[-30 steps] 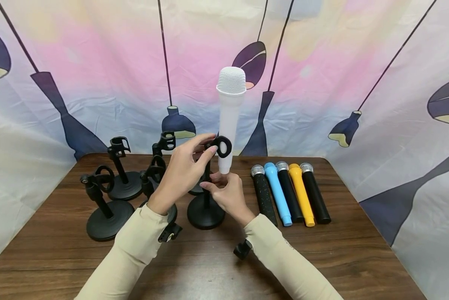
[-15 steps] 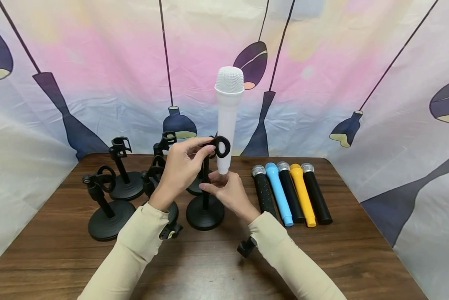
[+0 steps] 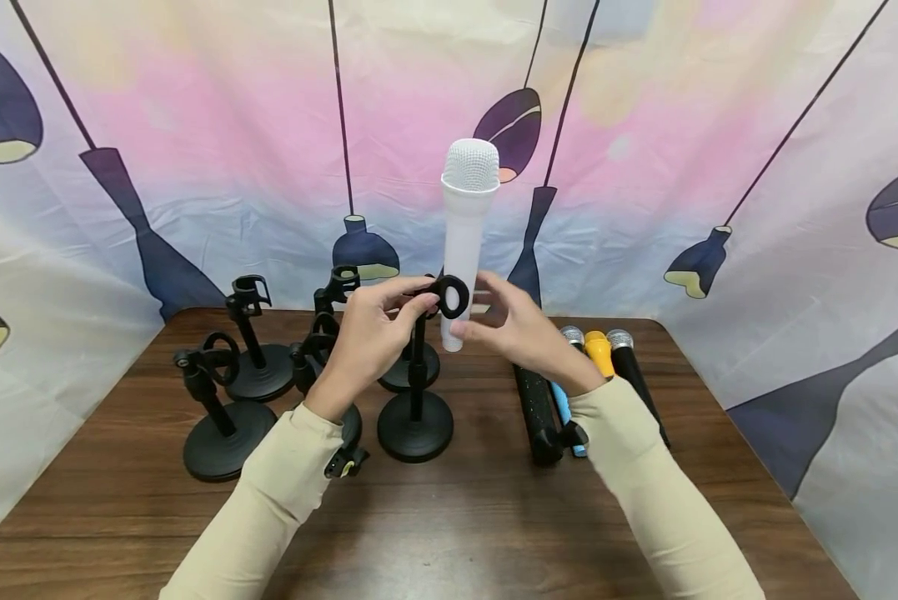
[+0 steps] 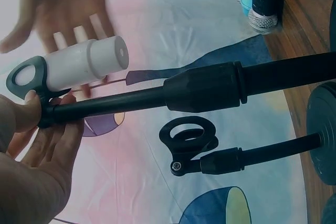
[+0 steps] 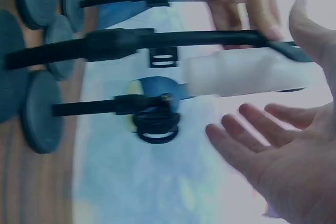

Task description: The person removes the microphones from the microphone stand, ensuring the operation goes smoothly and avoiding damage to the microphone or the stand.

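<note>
A white microphone [image 3: 464, 225] stands nearly upright, head up, in the ring clip [image 3: 454, 297] of a black desk microphone stand [image 3: 416, 427]. My left hand [image 3: 366, 337] pinches the top of that stand at the clip, thumb in front and fingers behind. Beside the microphone's lower handle is my right hand [image 3: 527, 329], its fingers and thumb spread apart. The right wrist view has the open palm [image 5: 294, 156] facing the white handle [image 5: 247, 72], with the fingers off it. Whether the thumb touches the handle cannot be told.
Several other black stands [image 3: 227, 437] with clips stand at the left and behind. On the right lie a speckled black microphone [image 3: 534, 408], a yellow one [image 3: 599, 352], a blue one [image 3: 561, 408] and more black ones, partly behind my right arm. A printed cloth [image 3: 268, 125] hangs behind the table.
My right hand has let go low at the stand's pole, risen and moved right beside the white microphone's handle, fingers spread. The left hand still pinches the clip.
</note>
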### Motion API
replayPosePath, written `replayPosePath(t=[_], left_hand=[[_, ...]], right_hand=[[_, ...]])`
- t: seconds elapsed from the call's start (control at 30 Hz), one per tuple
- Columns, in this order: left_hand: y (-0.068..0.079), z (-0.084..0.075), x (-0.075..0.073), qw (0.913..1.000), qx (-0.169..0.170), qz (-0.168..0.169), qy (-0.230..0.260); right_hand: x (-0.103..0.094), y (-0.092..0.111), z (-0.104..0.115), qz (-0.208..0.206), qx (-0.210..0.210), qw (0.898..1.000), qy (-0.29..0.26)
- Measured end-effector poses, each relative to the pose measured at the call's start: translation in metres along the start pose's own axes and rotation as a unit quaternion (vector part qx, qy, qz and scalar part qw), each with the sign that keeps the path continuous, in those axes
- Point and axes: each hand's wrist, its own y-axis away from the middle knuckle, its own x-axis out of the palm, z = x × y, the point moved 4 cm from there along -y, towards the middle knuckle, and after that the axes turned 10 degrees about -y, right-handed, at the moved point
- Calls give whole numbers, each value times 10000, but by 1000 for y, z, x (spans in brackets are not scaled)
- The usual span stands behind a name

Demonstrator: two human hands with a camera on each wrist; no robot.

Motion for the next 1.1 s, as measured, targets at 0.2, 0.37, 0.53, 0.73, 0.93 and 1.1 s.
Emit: replayPosePath(t=[0.2,0.37,0.53,0.73,0.93,1.1], left_hand=[[-1,1,1,10000,-15,16,44],[0,-1,1,10000,-51,60,-5],[0,-2,0,9999,-78,48,-40],[0,-2,0,9999,-65,57,-79],[-1,-1,0,9999,-22,71,-151],[-1,-1,1,9997,14,92,-205]], right_hand=[[-3,-10,27,-68,-679,9970,-376],[-8,-17,34,-341,-1034,9933,-386],[-12,-19,39,-526,-1192,9914,127],[-12,-20,47,-816,-1350,9839,839],[-14,-22,46,-370,-1253,9908,344],[-18,-23,44,-251,-1221,9921,130]])
